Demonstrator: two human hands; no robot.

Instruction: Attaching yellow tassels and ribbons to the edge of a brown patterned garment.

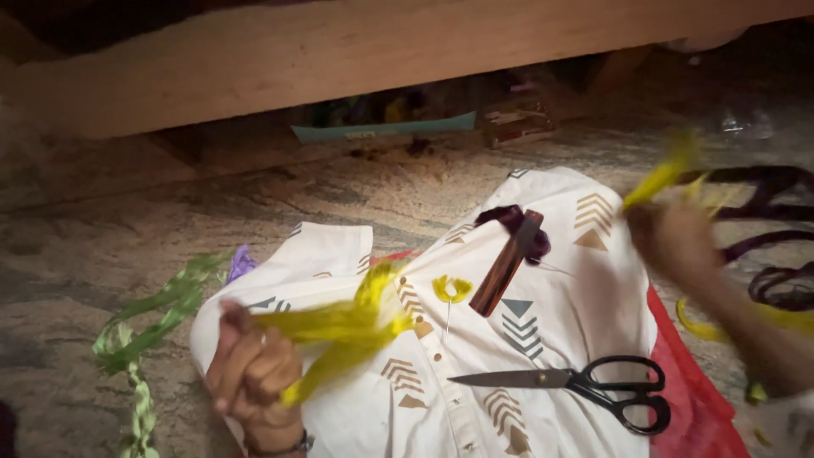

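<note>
Left hand [253,373] sits low at the near-left edge of the white patterned cloth [560,314], fingers clamped around a bunch of yellow ribbon [343,326]; the ribbon streams up and to the right from the fist, motion-blurred. Right hand [678,242] is raised over the cloth's far-right edge, also blurred; it grips another yellow strip [661,176] that sticks up from it, so fingers read as closed on the strip, though exact finger positions cannot be made out. Cloth lies spread on the speckled stone floor [102,254], with a red fabric [695,399] showing beneath its right edge. On the cloth: black-handled scissors [585,382] near the near-right edge, blades shut and pointing left; a brown wooden stick [506,263] near the centre, tilted, touching a dark purple ribbon scrap [509,218]; a small yellow ribbon flower [452,289] on a thin pin just left of the stick. Green ribbon [148,326] trails on the floor, left of the cloth. Dark purple ribbon loops [776,246] lie on the floor at far right.
</note>
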